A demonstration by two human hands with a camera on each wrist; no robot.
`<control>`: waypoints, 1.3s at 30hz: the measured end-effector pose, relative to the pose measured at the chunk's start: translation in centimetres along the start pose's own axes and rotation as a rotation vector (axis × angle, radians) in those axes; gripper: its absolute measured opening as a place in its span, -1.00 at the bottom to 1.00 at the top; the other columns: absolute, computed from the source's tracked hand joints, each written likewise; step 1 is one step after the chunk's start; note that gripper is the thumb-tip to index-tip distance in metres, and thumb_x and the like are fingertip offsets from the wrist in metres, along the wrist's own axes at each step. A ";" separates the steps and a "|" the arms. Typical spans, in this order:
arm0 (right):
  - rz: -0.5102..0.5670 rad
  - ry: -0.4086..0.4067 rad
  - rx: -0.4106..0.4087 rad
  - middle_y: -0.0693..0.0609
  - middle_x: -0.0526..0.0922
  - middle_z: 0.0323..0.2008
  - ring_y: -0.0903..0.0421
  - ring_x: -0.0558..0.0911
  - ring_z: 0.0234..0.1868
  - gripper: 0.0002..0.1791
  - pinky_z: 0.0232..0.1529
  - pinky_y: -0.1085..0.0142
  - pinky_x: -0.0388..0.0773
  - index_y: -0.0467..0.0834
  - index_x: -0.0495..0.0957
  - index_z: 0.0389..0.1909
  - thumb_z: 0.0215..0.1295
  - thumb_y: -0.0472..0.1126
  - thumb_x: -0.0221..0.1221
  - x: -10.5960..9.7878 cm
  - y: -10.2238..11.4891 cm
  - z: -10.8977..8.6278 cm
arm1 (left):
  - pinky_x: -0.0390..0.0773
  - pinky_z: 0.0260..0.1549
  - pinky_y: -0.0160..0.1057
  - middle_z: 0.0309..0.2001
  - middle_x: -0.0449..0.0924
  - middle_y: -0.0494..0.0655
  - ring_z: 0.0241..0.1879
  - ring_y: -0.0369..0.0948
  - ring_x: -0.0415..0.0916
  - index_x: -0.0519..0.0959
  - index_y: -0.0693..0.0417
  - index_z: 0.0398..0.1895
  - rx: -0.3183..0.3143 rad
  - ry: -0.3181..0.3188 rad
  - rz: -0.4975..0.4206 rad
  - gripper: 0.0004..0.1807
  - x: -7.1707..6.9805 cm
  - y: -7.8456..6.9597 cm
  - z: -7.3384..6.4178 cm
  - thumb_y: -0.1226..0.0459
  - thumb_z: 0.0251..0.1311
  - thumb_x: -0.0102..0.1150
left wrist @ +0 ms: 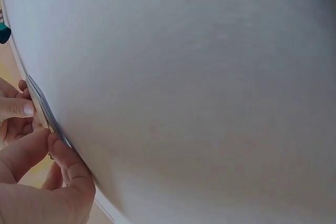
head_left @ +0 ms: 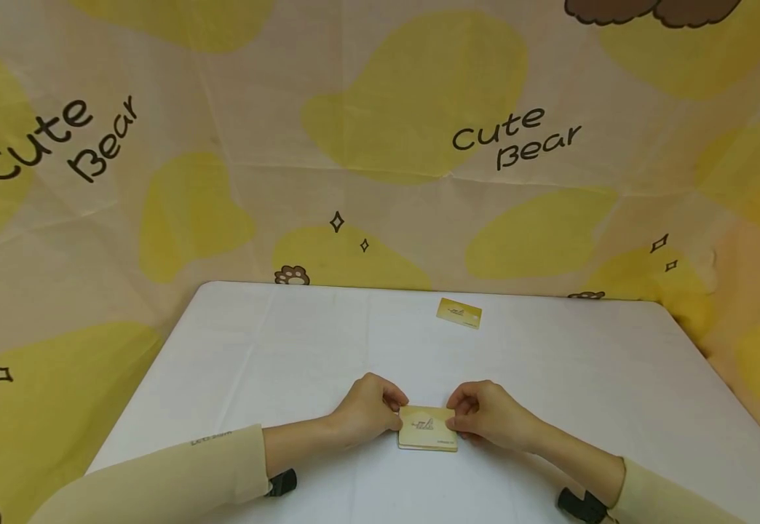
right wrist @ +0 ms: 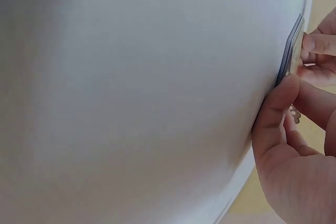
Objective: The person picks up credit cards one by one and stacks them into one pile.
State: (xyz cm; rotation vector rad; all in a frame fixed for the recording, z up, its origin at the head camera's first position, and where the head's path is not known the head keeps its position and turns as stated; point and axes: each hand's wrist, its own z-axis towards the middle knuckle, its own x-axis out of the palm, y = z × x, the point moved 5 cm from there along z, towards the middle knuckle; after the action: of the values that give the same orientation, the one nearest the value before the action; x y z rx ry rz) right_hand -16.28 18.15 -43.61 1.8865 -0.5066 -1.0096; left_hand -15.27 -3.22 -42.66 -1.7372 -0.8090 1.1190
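Observation:
A small stack of gold cards [head_left: 427,435] with a dark printed logo lies at the front middle of the table, its layered edges showing in the left wrist view as a thin pile [left wrist: 45,107]. On its left side my left hand [head_left: 365,412] pinches the stack between thumb and curled fingers. Opposite, the right hand [head_left: 499,416] pinches the right side, thumb over the top face. The right wrist view shows the stack [right wrist: 292,51] close to the tabletop, its near end covered by the right fingers. Farther back, a single gold card [head_left: 460,314] lies flat, apart from both hands.
A white cloth covers the table [head_left: 288,342], which has rounded far corners. Behind it hangs a beige and yellow printed backdrop [head_left: 386,182]. Dark straps [head_left: 282,482] are on both wrists beside the cream sleeves.

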 end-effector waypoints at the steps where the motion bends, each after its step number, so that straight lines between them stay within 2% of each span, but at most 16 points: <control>1: -0.005 0.003 -0.003 -0.01 0.59 -0.43 0.12 0.55 -0.51 -0.82 -0.54 0.43 0.52 -0.29 0.61 -0.17 0.30 -0.34 0.39 0.0 0.0 0.0 | 0.53 -0.38 -0.38 -0.38 0.59 -0.02 -0.34 -0.22 0.48 0.72 0.37 -0.23 0.004 -0.002 0.004 -0.67 0.0 0.0 0.0 0.68 -0.15 0.32; 14: -0.041 0.031 -0.037 0.02 0.60 -0.46 0.18 0.51 -0.56 -0.87 -0.58 0.47 0.46 -0.28 0.65 -0.19 0.32 -0.33 0.38 0.0 0.2 0.0 | 0.51 -0.40 -0.40 -0.41 0.59 -0.03 -0.34 -0.22 0.48 0.70 0.46 -0.15 0.001 0.032 0.050 -0.65 -0.1 0.0 0.2 0.68 -0.11 0.31; 25: -0.021 0.027 -0.022 0.03 0.59 -0.47 0.22 0.49 -0.58 -0.89 -0.57 0.48 0.45 -0.29 0.66 -0.20 0.30 -0.36 0.37 0.2 0.1 0.0 | 0.48 -0.44 -0.42 -0.45 0.58 -0.06 -0.40 -0.24 0.48 0.70 0.43 -0.25 -0.002 0.046 0.027 -0.74 0.0 0.2 0.2 0.69 -0.08 0.29; 32: -0.031 0.022 -0.024 0.03 0.60 -0.47 0.19 0.51 -0.56 -0.89 -0.58 0.46 0.46 -0.27 0.67 -0.20 0.30 -0.36 0.38 0.0 0.1 0.0 | 0.48 -0.45 -0.41 -0.44 0.59 -0.07 -0.40 -0.23 0.48 0.71 0.42 -0.26 -0.012 0.043 0.055 -0.74 0.0 0.0 0.3 0.67 -0.08 0.28; 39: -0.062 0.016 -0.030 0.03 0.62 -0.42 0.17 0.55 -0.49 -0.83 -0.51 0.41 0.52 -0.29 0.64 -0.13 0.36 -0.29 0.35 -0.5 0.3 -0.2 | 0.53 -0.43 -0.37 -0.44 0.60 -0.03 -0.45 -0.24 0.51 0.70 0.43 -0.16 -0.023 0.047 0.055 -0.69 -0.9 -0.6 0.6 0.58 -0.06 0.24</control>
State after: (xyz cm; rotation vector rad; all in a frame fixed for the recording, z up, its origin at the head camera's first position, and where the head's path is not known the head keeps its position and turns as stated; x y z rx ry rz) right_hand -16.39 18.48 -43.10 1.8923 -0.4233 -1.0364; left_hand -16.24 -3.56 -41.94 -1.8079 -0.7514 1.1051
